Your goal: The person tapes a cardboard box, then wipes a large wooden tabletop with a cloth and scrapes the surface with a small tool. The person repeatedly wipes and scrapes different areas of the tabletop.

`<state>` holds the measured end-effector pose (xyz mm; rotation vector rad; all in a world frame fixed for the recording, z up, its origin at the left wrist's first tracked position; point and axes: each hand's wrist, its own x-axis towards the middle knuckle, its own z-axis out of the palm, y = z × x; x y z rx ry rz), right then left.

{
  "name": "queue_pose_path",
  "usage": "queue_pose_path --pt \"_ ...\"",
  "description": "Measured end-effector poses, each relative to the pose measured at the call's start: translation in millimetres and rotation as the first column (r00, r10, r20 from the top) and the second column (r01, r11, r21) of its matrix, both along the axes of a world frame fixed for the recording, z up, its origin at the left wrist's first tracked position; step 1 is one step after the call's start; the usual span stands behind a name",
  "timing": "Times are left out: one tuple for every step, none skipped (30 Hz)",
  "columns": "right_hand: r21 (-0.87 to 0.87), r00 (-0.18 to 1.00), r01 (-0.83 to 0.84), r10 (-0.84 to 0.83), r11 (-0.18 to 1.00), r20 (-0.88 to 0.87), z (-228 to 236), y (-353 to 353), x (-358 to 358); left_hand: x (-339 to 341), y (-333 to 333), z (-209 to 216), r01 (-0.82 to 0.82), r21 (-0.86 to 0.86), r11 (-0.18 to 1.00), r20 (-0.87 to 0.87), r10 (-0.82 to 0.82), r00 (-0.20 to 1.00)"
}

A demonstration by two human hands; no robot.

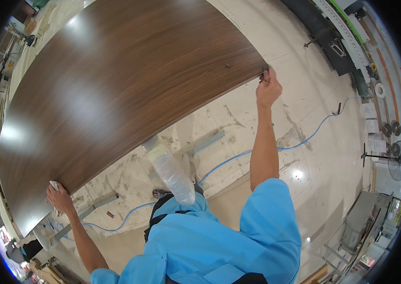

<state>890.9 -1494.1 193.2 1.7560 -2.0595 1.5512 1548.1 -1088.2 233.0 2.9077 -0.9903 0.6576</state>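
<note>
A large dark brown wood-grain panel [129, 80] with a glossy face spreads across the upper left. At its near left edge, my left hand [60, 199] is closed around a crumpled white cloth [54, 185], fingers resting on the panel's face. My right hand [269, 89] is closed at the panel's right corner, thumb and fingers pinching the edge. A small dark bit shows by those fingertips; I cannot make out what it is. Another small dark mark [228, 65] lies on the panel near that corner.
Below the panel, a clear plastic-wrapped roll [172, 175] stands against me. A blue hose [229, 161] runs across the scuffed tile floor, near grey metal bars [209, 141]. Dark machinery [328, 40] lines the upper right, with a fan [397, 161] below it. Another person [18, 251] is at lower left.
</note>
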Motion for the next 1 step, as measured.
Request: queue_pose_path --pt "0.076 0.996 -0.016 0.009 0.997 0.085 2.7 -4.8 -7.1 -2.8 2.1 0.7 -0.003 0.002 1.000 -0.013 0.003 1.000"
